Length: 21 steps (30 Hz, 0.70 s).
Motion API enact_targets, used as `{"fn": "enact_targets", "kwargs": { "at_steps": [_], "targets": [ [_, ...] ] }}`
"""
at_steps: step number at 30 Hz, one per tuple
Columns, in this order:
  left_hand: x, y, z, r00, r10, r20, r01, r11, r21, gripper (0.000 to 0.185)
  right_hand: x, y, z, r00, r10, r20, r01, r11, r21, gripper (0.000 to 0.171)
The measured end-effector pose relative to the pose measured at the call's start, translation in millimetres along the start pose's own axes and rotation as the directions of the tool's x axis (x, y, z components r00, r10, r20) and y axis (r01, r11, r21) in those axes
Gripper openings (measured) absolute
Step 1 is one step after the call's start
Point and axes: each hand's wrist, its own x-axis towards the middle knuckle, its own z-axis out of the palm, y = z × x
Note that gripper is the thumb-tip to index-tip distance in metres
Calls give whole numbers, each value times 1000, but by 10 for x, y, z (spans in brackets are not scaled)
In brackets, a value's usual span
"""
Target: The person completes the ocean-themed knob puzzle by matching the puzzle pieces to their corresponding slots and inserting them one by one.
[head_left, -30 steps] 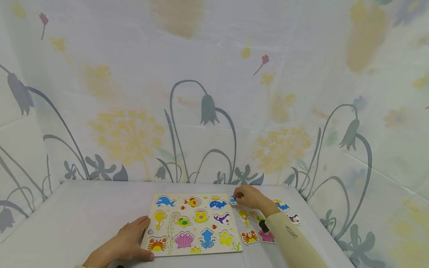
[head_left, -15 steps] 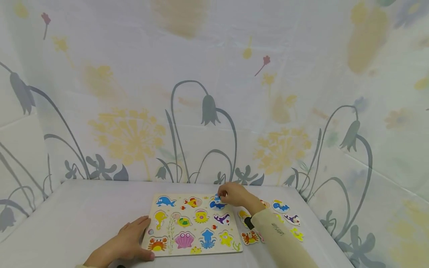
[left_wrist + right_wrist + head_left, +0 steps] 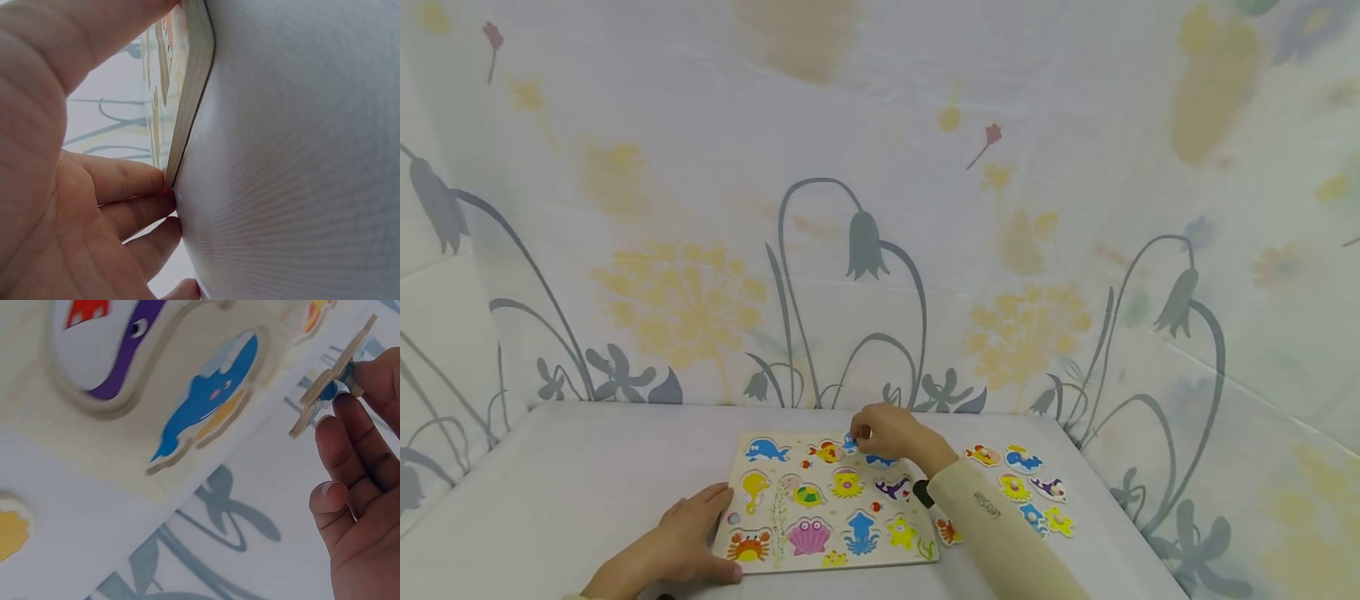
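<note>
**Puzzle board and loose pieces on worktop: hands and positions**

Right hand (image 3: 887, 433): raised over the far edge of the puzzle board (image 3: 827, 500). Grip closed in a pinch, fingers (image 3: 350, 444) and thumb curled round a blue puzzle piece (image 3: 325, 387), which is held tilted and clear of the board, as the right wrist view shows. In the head view only a sliver of the piece shows at the fingertips, between the fish picture and the whale picture (image 3: 206, 394) on the board.

Left hand (image 3: 681, 542): laid flat on the worktop (image 3: 572, 483) at the near left corner of the board, fingers straight, thumb along the near edge. Grip open, holding nothing; the fingertips touch the board's side in the left wrist view.

Puzzle board: flat on the worktop, 12 sea-animal pictures in 3 rows.

Loose pieces (image 3: 1018, 487): scattered on the worktop right of the board, beyond the cream sleeve (image 3: 1000, 533).

Surround: flower-printed cloth (image 3: 880, 208) behind and at both sides.
</note>
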Motion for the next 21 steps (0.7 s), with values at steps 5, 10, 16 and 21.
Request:
{"fn": "enact_targets", "kwargs": {
  "at_steps": [5, 10, 16, 21],
  "targets": [
    [5, -8, 0, 1000, 5, -1, -5, 1000, -7, 108, 80, -132, -19, 1000, -31, -4, 31, 999, -11, 7],
    [8, -16, -12, 1000, 24, -8, -24, 1000, -3, 109, 155, -259, -19, 998, -61, -12, 61, 998, -12, 7],
    [1, -12, -7, 1000, 18, -7, -18, 1000, -6, 109, 294, -416, 63, 996, -87, 18, 88, 995, -47, 9],
    [-12, -20, 0, 1000, 19, -13, -19, 1000, -8, 109, 421, -541, 142, 992, -127, 23, 128, 990, -56, 12]
  ]
}}
